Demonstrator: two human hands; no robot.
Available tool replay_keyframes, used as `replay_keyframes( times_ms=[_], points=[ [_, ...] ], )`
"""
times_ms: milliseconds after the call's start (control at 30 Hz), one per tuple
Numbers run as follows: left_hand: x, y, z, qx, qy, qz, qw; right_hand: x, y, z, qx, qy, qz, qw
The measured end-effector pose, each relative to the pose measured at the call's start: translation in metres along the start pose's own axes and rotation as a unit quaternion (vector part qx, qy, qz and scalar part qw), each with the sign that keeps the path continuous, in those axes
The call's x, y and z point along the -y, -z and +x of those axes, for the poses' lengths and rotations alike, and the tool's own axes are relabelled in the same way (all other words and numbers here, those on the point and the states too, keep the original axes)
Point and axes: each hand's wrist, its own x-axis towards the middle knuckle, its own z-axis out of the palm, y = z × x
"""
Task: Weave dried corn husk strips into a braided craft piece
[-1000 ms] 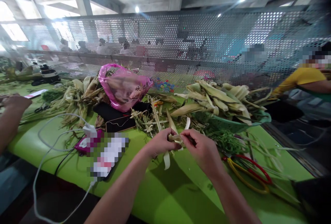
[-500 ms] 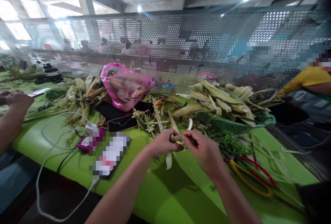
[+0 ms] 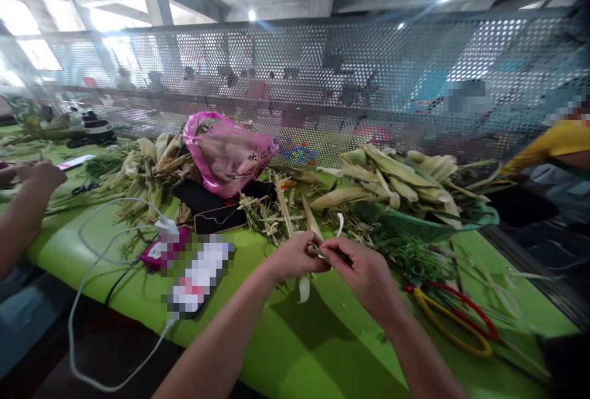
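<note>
Both of my hands meet above the green table [image 3: 295, 350], working on a pale corn husk [image 3: 303, 288]. My left hand [image 3: 295, 257] is closed around it, with one strip hanging below the fingers and a pointed piece rising behind. The fingertips of my right hand [image 3: 364, 270] pinch the husk right beside my left thumb; the exact spot they grip is partly hidden. Just beyond the hands lie loose husk scraps [image 3: 267, 214]. To the right of my right hand rest scissors [image 3: 452, 316] with red and yellow handles.
A green basket [image 3: 479, 217] heaped with corn husks [image 3: 405, 177] stands back right, near green strands [image 3: 417, 257]. A pink plastic bag [image 3: 225, 153] sits back centre. On the left are a phone [image 3: 200, 279], a power adapter [image 3: 163, 248] with cables, and another person's hand [image 3: 41, 174].
My right fingertips have shifted slightly left, closer against my left hand, and less of the husk shows between them. The view has moved a little to the left.
</note>
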Motion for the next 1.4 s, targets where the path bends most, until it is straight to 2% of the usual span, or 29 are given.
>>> replay_keyframes(
  times_ms=[333,400,567,767,867,967,1067,1167,1267,1400],
  points=[
    [-0.001,-0.001,-0.002,0.002,-0.033,0.039,0.999,0.005,0.003,0.0,0.036,0.055,-0.007,0.998],
    [-0.002,-0.002,-0.003,0.0,-0.028,0.02,0.999,0.007,0.004,0.0,0.041,0.059,0.0,0.997],
    [-0.007,-0.006,-0.004,0.021,-0.051,-0.109,0.992,0.006,0.003,-0.002,0.008,0.071,0.008,0.997],
    [-0.002,-0.008,-0.004,0.008,-0.017,-0.093,0.995,0.008,0.0,-0.003,0.032,0.112,0.006,0.993],
    [0.0,-0.009,-0.001,-0.037,0.008,-0.182,0.983,0.015,0.002,-0.003,-0.028,0.108,0.019,0.994],
    [0.0,-0.007,0.002,-0.156,0.028,-0.256,0.954,0.022,0.0,-0.004,-0.092,0.13,0.022,0.987],
    [-0.001,-0.005,0.003,-0.23,0.015,-0.298,0.926,0.028,-0.009,-0.005,-0.043,0.176,-0.022,0.983],
    [-0.001,-0.004,0.004,-0.241,0.019,-0.354,0.903,0.03,-0.024,-0.005,-0.016,0.158,-0.094,0.983],
    [-0.004,-0.007,0.002,-0.234,0.026,-0.408,0.882,0.025,-0.036,-0.004,-0.048,0.102,-0.141,0.984],
    [-0.008,-0.014,0.0,-0.219,0.048,-0.421,0.879,0.018,-0.044,-0.003,-0.066,0.068,-0.191,0.977]
  ],
)
